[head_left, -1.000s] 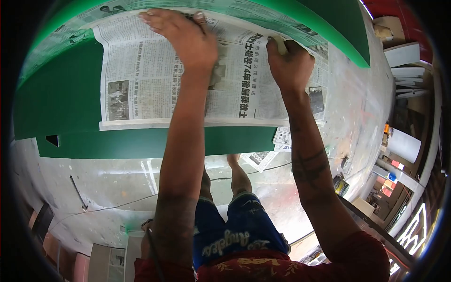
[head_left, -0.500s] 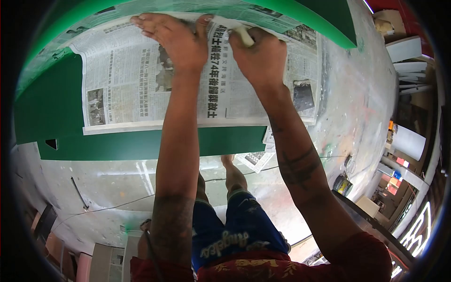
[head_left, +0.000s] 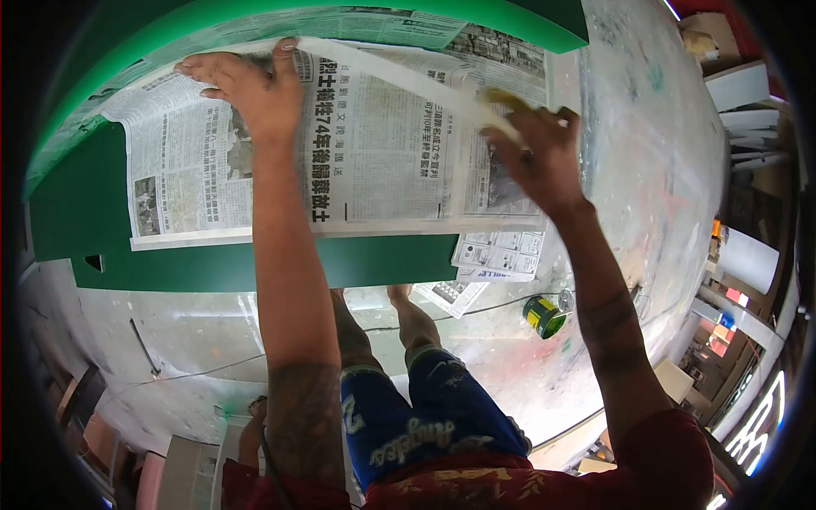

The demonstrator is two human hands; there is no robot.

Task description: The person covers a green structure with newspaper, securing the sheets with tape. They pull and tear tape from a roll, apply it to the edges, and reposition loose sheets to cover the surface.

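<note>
A printed newspaper sheet lies over a green panel, along the foot of a raised green edge. My left hand rests on the sheet's upper part with its fingers spread, the thumb on a pale strip of masking tape. That strip runs taut from the thumb across to the right, standing off the paper for at least part of its length. At its other end my right hand, slightly blurred, grips the masking tape roll above the sheet's right side.
On the paint-spattered floor stands a green and yellow can. More newspaper sticks out below the panel's right end. A thin cable crosses the floor. White boards and cartons line the right side.
My right hand has swung right and down with the roll, drawing out a long tape strip. My left hand sits further left in view. The can has come into clearer sight.
</note>
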